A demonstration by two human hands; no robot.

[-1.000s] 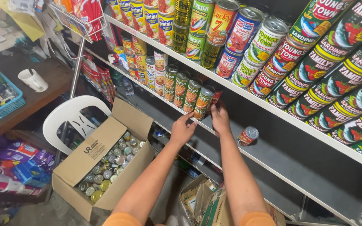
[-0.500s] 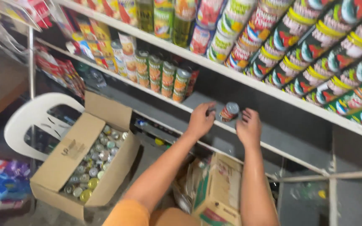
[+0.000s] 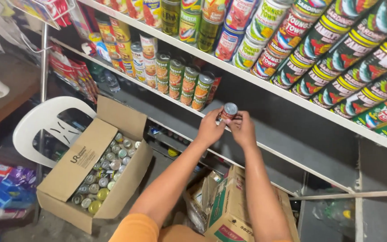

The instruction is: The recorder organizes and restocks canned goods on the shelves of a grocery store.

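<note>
The lower half of the small can is hidden behind the fingers of both hands, while the large cans at upper right are cut off by the frame edge.

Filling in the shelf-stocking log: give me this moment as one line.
hands: left hand and right hand both hold small can | place: over grey shelf, beside can row | below: open box of cans

A small grocery shop is shown. Shelves are packed with rows of tinned goods, packets are hung at the left, and an open carton of small tins is set on a white plastic chair.
</note>
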